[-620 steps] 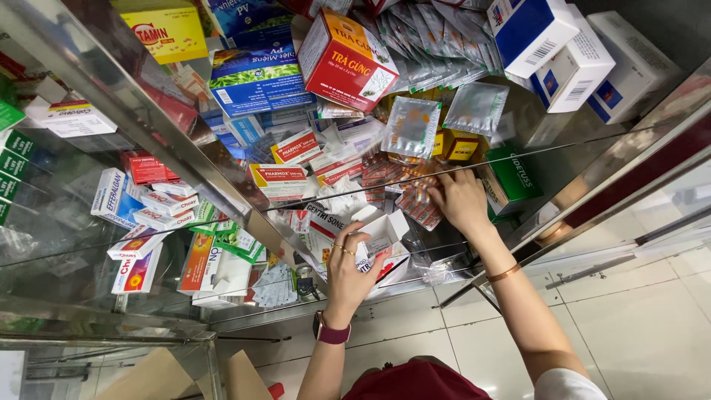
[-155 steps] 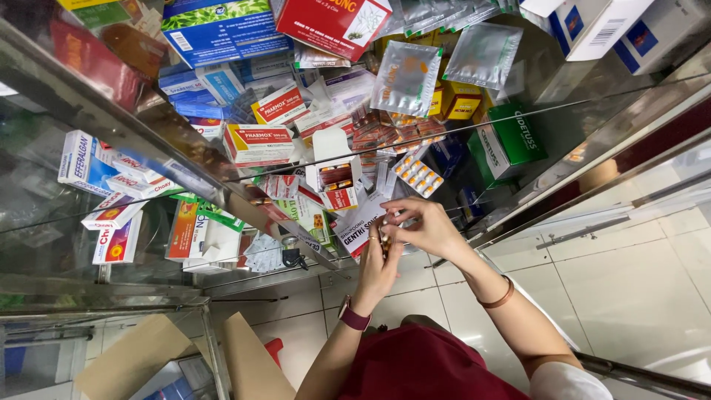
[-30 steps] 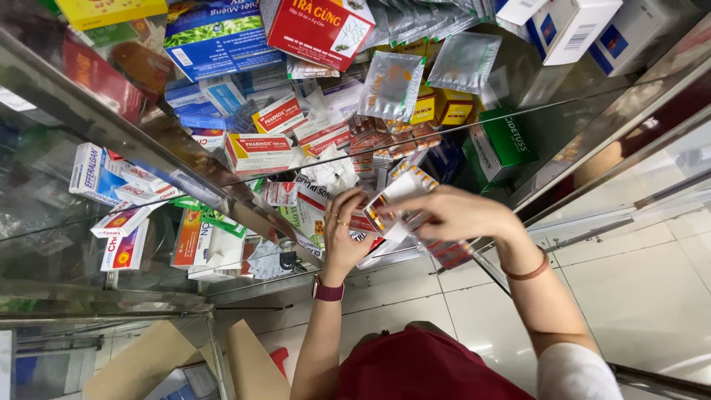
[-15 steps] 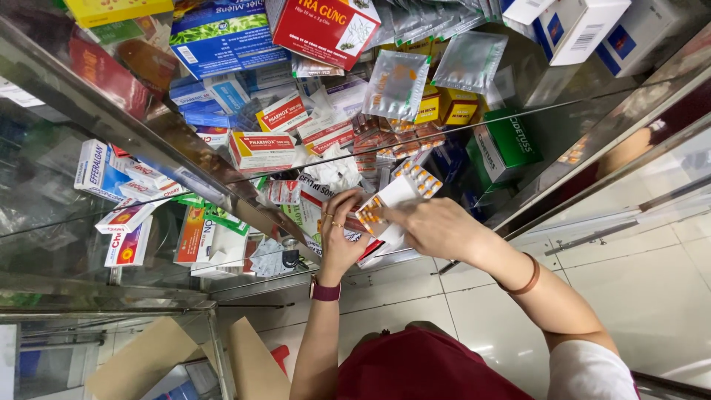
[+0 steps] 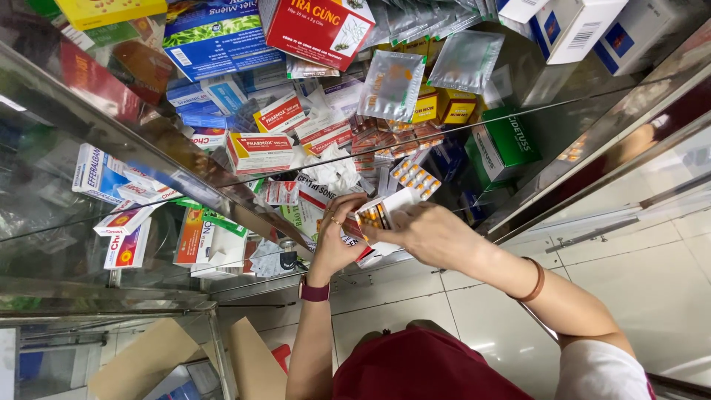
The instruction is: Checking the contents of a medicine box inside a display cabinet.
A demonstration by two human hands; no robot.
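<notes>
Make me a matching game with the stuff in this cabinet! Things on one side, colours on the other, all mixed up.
Things:
1. big box at the top middle
2. box on the right of the shelf
3. band on the left wrist
4. pills in the strip the hands hold

Colours:
A. green
B. orange
C. red
D. maroon

Pairs: 1-C, 2-A, 3-D, 4-B

A flat red cardboard box [image 5: 320,30] sits at the shelf's top edge; a green cardboard box [image 5: 511,144] stands near its right edge.
</notes>
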